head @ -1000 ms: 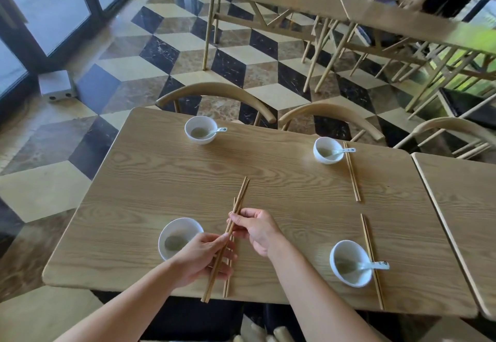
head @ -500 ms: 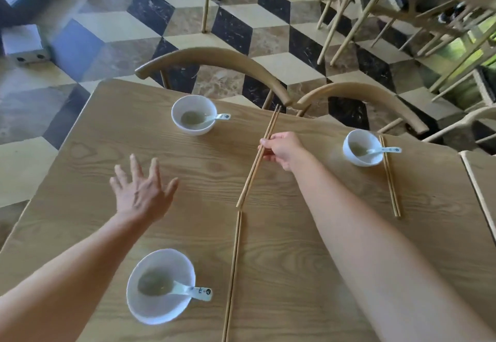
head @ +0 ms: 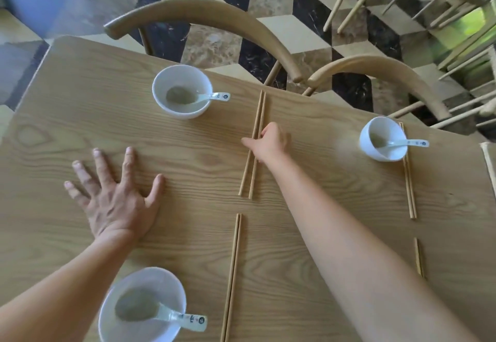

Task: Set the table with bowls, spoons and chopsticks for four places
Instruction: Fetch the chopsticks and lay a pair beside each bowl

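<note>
My right hand (head: 271,143) reaches across the wooden table (head: 80,100) and pinches a pair of chopsticks (head: 259,110) that lies flat, to the right of the far left bowl (head: 182,92) with its spoon (head: 214,97). My left hand (head: 115,196) rests flat on the table with fingers spread, holding nothing. A near left bowl (head: 142,304) holds a spoon (head: 179,316), with a second chopstick pair (head: 233,274) on its right. The far right bowl (head: 383,137) has a spoon (head: 410,142) and chopsticks (head: 409,180). Another chopstick pair (head: 418,261) shows past my right forearm.
Two curved wooden chair backs (head: 204,17) (head: 375,68) stand against the table's far edge. A neighbouring table's edge (head: 489,162) shows at the right. Beyond is a tiled floor with more chair legs at the upper right.
My right hand carried the chopsticks to the far side and laid them beside the far left bowl. My left hand let go, then came down flat on the table. My view moved forward.
</note>
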Demonstrator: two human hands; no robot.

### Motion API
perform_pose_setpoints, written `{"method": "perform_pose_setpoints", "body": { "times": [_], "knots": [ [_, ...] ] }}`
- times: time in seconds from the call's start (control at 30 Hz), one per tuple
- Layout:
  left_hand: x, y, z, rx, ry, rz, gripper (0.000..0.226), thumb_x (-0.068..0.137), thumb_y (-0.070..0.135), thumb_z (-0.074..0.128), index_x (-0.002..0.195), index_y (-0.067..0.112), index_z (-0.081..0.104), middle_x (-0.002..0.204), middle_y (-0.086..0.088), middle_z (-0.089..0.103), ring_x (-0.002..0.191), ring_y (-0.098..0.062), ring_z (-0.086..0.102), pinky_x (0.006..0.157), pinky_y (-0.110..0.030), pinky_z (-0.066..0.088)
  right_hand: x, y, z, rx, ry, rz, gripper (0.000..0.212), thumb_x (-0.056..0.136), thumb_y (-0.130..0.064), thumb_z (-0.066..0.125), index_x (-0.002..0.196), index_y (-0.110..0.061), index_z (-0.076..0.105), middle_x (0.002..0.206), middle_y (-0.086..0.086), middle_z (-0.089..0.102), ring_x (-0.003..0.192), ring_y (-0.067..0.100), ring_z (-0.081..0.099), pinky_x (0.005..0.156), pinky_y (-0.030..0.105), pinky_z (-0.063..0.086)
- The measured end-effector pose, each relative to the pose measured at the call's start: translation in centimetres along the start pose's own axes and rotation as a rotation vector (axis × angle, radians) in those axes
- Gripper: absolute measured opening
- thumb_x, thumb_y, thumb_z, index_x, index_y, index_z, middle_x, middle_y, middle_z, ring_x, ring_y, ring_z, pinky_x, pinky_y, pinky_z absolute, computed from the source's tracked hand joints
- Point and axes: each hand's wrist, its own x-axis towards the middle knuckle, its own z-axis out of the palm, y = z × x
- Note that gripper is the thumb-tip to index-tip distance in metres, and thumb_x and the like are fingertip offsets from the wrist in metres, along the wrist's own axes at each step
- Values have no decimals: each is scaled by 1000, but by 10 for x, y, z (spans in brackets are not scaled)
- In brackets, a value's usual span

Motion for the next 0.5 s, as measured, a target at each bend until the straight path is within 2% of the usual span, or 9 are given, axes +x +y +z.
{"method": "perform_pose_setpoints", "body": {
  "times": [0.07,0.13,0.33,0.5],
  "knots": [
    [0,1,-1,-14,9,2,82,83,81,32,154,41,21,167,-14,4,151,-40,-7,120,-60,-6,-9,5,5,-82,14,-54,40,76,-34,80,103,-12,62,106,6,64,102,25,60,86,30,47],
    [-1,1,-1,-23,12,-2,82,82,81,32,154,41,22,167,-13,4,151,-40,-7,120,-60,-7,-12,8,7,-116,53,-98,33,79,-26,77,104,-10,64,111,9,67,107,28,60,85,29,46],
    [0,0,0,-28,21,1,85,81,83,28,154,41,22,167,-15,6,151,-40,-6,119,-59,-6,-14,12,9,-86,79,-137,20,78,-16,73,96,-10,67,97,10,71,97,28,64,77,27,48],
    [-1,0,0,-24,18,-1,82,83,81,31,154,41,21,167,-14,5,151,-40,-6,120,-60,-5,-13,11,11,-70,78,-151,19,79,-16,72,96,-10,68,95,9,72,96,28,64,79,29,50]
  ]
}}
